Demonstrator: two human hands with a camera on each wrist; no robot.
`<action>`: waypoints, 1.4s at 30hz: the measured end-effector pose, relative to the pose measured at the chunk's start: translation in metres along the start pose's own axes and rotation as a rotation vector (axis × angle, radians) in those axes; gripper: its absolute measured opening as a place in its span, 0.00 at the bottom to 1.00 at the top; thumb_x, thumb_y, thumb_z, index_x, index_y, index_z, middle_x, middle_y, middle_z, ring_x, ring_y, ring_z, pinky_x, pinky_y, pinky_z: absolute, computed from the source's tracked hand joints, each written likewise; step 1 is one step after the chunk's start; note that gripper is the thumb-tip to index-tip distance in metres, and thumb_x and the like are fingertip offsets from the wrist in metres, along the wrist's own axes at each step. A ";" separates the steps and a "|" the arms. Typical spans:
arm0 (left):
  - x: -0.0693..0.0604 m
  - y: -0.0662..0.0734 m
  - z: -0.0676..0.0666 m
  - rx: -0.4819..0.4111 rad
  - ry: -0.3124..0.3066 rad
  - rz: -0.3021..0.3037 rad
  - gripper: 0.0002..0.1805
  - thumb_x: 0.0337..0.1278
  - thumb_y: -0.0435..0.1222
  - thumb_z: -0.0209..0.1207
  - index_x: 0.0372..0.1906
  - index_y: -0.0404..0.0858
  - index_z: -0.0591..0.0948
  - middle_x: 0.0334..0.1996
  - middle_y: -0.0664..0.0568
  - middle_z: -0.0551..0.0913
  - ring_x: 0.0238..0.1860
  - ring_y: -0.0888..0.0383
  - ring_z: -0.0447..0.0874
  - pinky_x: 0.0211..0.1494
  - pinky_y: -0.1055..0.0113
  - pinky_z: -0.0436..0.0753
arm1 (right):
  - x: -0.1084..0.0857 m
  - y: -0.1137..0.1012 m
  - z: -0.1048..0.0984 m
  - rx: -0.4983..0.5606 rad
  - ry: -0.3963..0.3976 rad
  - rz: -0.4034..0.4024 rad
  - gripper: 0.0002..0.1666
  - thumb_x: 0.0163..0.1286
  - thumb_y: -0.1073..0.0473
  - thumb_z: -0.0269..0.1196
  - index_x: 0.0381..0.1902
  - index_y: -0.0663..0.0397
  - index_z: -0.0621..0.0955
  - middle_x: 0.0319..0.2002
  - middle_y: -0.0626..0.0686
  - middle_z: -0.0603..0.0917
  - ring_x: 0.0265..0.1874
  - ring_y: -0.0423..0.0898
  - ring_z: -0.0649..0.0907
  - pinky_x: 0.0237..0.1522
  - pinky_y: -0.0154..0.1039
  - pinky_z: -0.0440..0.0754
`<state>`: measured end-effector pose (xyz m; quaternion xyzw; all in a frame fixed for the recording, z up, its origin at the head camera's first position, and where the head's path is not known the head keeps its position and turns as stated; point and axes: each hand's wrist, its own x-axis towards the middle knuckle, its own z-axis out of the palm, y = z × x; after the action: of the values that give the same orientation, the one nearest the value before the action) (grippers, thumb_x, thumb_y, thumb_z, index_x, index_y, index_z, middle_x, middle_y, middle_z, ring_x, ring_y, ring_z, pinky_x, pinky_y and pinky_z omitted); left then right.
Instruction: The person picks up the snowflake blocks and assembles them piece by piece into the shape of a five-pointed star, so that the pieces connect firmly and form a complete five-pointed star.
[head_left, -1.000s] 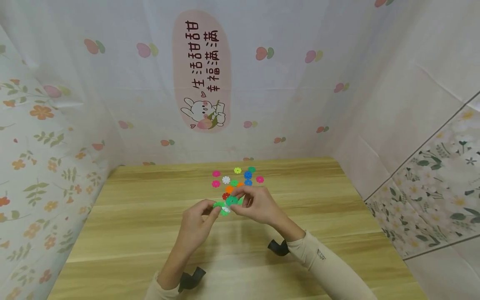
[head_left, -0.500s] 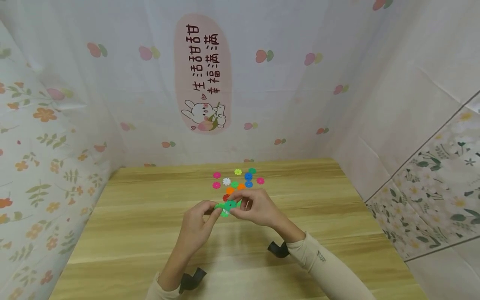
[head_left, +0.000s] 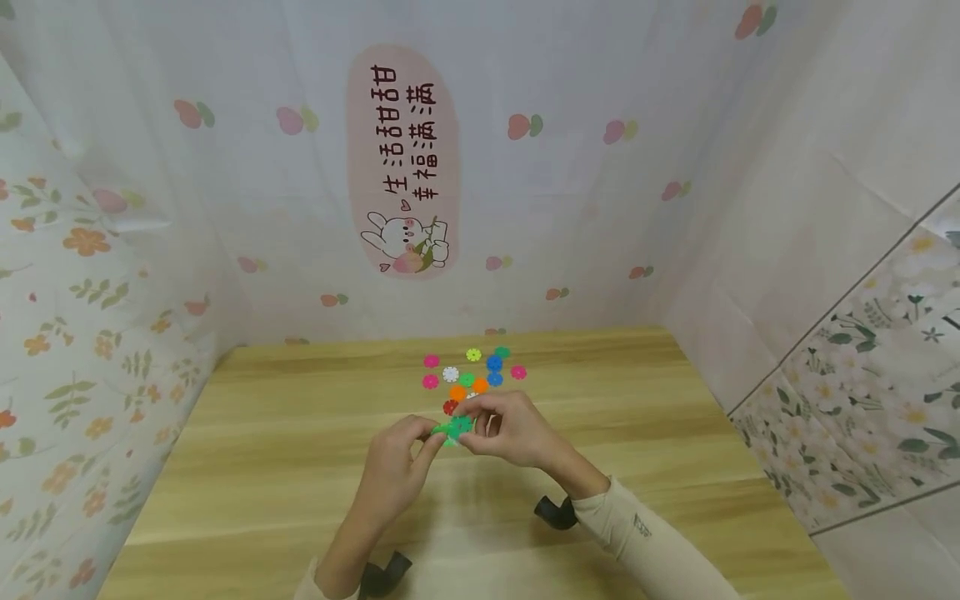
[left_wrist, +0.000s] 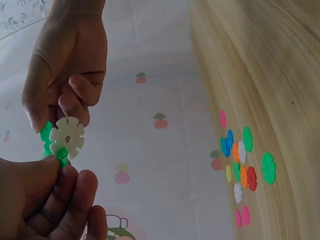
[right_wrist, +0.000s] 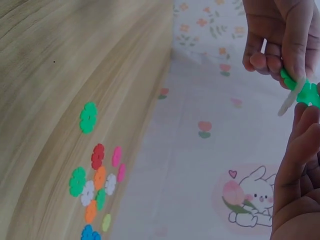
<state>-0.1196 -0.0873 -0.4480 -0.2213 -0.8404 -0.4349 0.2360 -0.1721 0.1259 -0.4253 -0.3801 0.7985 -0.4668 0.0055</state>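
Observation:
Above the table, my left hand (head_left: 393, 467) pinches a light green flower-shaped disc (left_wrist: 62, 154) between thumb and index finger. My right hand (head_left: 513, 429) pinches a darker green flower-shaped disc (head_left: 462, 427). Between the two sits a white notched disc (left_wrist: 68, 138), seen face-on in the left wrist view and nearly edge-on in the right wrist view. It touches the left hand's green disc; whether the right hand's disc is slotted into it I cannot tell. From the head view, the hands and green discs mostly cover the white one.
Several loose flower discs lie on the wooden table (head_left: 285, 417) beyond the hands, among them a red one (right_wrist: 98, 156), a blue one (head_left: 494, 363) and a pink one (head_left: 519, 372). A patterned curtain (head_left: 300, 208) hangs behind. Black straps or mounts (head_left: 555, 512) show under both wrists.
The right hand's green disc has shifted slightly left, closer to the left hand's disc, covering more of the white one. The head view has tilted up a little. Both hands keep their grips.

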 end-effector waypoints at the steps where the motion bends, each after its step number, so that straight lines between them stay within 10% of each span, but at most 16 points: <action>1: -0.001 -0.001 0.001 0.004 0.001 -0.001 0.06 0.54 0.27 0.70 0.34 0.40 0.85 0.30 0.60 0.84 0.32 0.67 0.81 0.33 0.70 0.81 | 0.000 0.000 0.000 0.005 -0.004 -0.001 0.13 0.61 0.61 0.73 0.44 0.50 0.85 0.28 0.40 0.81 0.24 0.38 0.79 0.25 0.35 0.82; 11: 0.000 -0.002 0.000 -0.042 -0.046 -0.107 0.06 0.62 0.32 0.66 0.41 0.40 0.82 0.38 0.58 0.84 0.39 0.62 0.82 0.44 0.62 0.84 | 0.005 0.004 0.000 0.027 0.006 0.023 0.13 0.61 0.61 0.74 0.44 0.53 0.86 0.27 0.44 0.83 0.23 0.41 0.79 0.25 0.35 0.81; 19: -0.005 -0.005 0.000 -0.265 -0.154 -0.165 0.18 0.64 0.35 0.65 0.56 0.41 0.76 0.50 0.56 0.81 0.45 0.59 0.82 0.48 0.58 0.84 | 0.003 0.010 0.008 0.123 -0.006 0.097 0.15 0.61 0.64 0.73 0.47 0.56 0.86 0.29 0.47 0.82 0.25 0.44 0.78 0.26 0.33 0.78; 36: -0.009 -0.010 -0.006 -0.242 -0.062 -0.159 0.12 0.59 0.30 0.68 0.46 0.44 0.82 0.43 0.61 0.84 0.40 0.62 0.83 0.47 0.63 0.85 | 0.006 0.015 0.015 0.276 -0.047 0.140 0.17 0.67 0.62 0.69 0.53 0.57 0.83 0.32 0.51 0.81 0.25 0.47 0.78 0.25 0.33 0.76; 42: -0.012 -0.013 -0.009 -0.216 -0.027 -0.176 0.13 0.57 0.29 0.69 0.45 0.43 0.82 0.41 0.61 0.84 0.39 0.62 0.84 0.46 0.64 0.85 | 0.013 0.040 0.013 0.354 0.080 0.216 0.21 0.71 0.61 0.65 0.61 0.56 0.78 0.34 0.55 0.82 0.17 0.43 0.73 0.20 0.33 0.73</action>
<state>-0.1159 -0.1040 -0.4584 -0.1766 -0.8080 -0.5387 0.1603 -0.2011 0.1191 -0.4583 -0.2666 0.7396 -0.6113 0.0906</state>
